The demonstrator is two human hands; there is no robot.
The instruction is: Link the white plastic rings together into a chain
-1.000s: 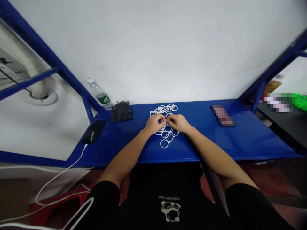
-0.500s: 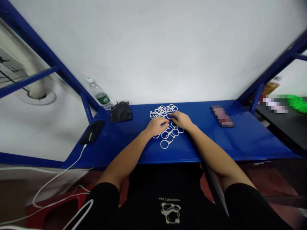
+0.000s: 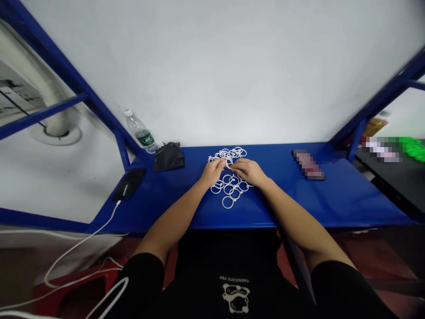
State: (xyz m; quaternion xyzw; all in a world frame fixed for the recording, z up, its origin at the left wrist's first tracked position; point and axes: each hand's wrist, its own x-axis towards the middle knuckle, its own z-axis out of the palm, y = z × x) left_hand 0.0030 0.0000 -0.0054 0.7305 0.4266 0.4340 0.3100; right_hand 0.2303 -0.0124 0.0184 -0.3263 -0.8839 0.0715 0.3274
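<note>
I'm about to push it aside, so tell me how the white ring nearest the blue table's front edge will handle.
The white ring is probably light, being a thin band around an open middle. It likely holds its shape, since its outline looks evenly round. Pushed, it should slide rather than roll, as it lies flat on the glossy blue table.

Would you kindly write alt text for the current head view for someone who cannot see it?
A person's left hand pinches a white ring over a blue table, the right hand close beside it. More rings lie around them; a bottle, black plastic and a corded black device sit to the left, a pixelated object to the right.
</note>
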